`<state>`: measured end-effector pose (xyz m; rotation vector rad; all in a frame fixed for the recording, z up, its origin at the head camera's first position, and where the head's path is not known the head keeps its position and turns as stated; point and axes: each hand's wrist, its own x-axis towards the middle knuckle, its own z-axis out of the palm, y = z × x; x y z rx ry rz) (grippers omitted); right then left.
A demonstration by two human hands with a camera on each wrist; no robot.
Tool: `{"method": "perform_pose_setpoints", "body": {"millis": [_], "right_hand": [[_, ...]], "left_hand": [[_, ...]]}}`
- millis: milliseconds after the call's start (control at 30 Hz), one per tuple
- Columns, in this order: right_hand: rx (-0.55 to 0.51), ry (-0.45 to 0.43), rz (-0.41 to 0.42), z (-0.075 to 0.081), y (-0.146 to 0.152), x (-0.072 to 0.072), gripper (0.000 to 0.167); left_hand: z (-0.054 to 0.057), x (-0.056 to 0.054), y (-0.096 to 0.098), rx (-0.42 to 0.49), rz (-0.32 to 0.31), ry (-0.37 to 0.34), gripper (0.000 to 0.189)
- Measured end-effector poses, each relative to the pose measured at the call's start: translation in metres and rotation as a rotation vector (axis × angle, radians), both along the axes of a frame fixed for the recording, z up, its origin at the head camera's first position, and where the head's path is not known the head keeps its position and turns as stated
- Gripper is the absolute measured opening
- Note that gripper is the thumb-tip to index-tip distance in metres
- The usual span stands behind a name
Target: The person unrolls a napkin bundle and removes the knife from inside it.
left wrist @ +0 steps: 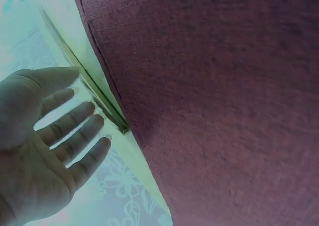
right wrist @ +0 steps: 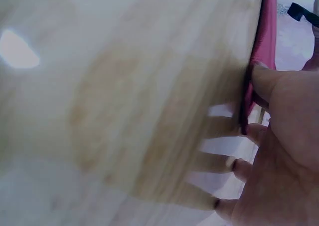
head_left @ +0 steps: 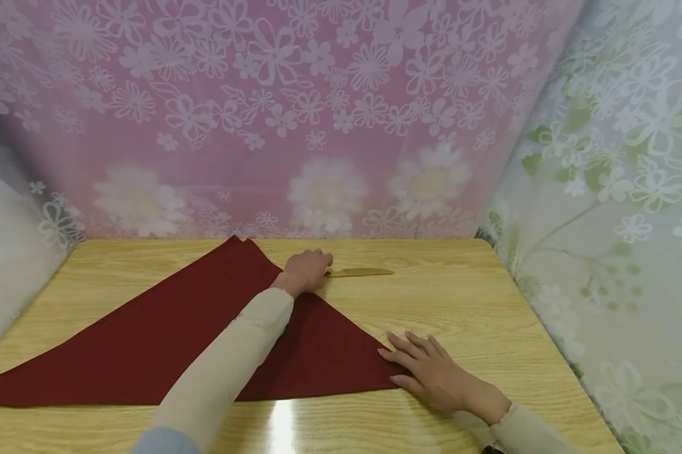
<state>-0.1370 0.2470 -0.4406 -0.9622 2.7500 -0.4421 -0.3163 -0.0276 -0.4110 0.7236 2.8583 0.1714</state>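
Observation:
A dark red cloth [head_left: 164, 328], perhaps a napkin, lies spread as a broad triangle on the wooden table. My left hand [head_left: 306, 271] reaches across it to its far right edge, beside a gold-coloured knife [head_left: 363, 272]. In the left wrist view the left hand [left wrist: 45, 141] has its fingers loosely extended, next to the knife [left wrist: 89, 79]; whether the thumb touches it I cannot tell. My right hand [head_left: 440, 378] rests at the cloth's right corner with fingers spread, thumb and index finger touching it. The right wrist view shows the thumb against the cloth's edge [right wrist: 259, 51].
The light wooden table [head_left: 454, 290] carries the cloth and knife. Behind it hangs a pink flowered curtain [head_left: 329, 139], and a pale flowered one [head_left: 607, 208] hangs on the right. My left sleeve [head_left: 227, 366] crosses above the cloth, hiding part of it.

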Motion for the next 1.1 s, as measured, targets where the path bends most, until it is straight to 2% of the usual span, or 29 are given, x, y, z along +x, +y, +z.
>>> {"method": "perform_pose_setpoints", "body": {"millis": [167,367,600,667,967,1100], "right_hand": [[-0.022,0.03,0.01,0.001,0.0,-0.001,0.048],[-0.041,0.109,0.038,0.003,0.003,-0.006,0.045],[-0.045,0.068,-0.049,0.008,0.007,-0.012,0.045],[-0.041,0.087,-0.078,0.011,0.009,-0.015,0.044],[0.029,0.337,-0.204,0.017,0.019,-0.034,0.045],[0.032,0.416,-0.243,0.021,0.021,-0.042,0.045]], "left_hand": [[0.006,0.013,-0.016,0.042,0.031,0.071,0.036],[0.014,0.034,-0.052,0.107,0.058,0.173,0.037],[0.018,0.065,-0.109,0.142,0.087,0.296,0.036],[0.019,0.073,-0.124,0.153,0.107,0.324,0.037],[0.017,0.104,-0.178,0.239,0.23,0.441,0.037],[0.016,0.116,-0.198,0.24,0.296,0.461,0.038]]}}
